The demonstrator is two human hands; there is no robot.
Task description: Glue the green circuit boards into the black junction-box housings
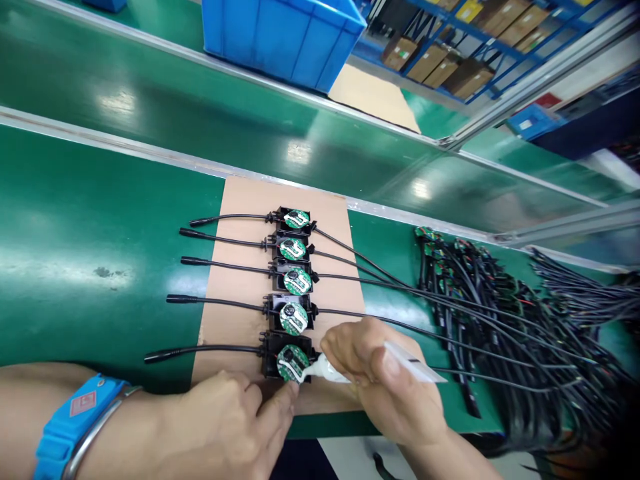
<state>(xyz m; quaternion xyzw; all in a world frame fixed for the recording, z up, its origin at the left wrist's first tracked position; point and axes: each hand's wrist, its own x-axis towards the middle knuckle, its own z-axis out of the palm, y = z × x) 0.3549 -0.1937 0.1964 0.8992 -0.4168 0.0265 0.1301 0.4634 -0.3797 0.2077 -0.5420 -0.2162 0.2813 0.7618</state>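
Note:
My right hand [383, 373] is closed around a white squeeze tube [325, 368]. The tube's nozzle touches the right side of a round green circuit board [290, 360] in the nearest black plastic housing [270, 347]. White paste lies on this board. With fingers bent together, my left hand [235, 420] presses its fingertips on the board's near edge; its thumb is hidden. Farther off, several like housings stand in a row, each with a round board [293, 318] bearing white paste. A black cable [200, 349] leaves the nearest housing to the left.
Brown cardboard [235, 207] lies under the housings on the green bench [100, 233]. On the right is a large heap of black cables [500, 333], some with boards attached. A blue crate [280, 40] stands behind the low partition, and shelves hold cartons [467, 77] beyond.

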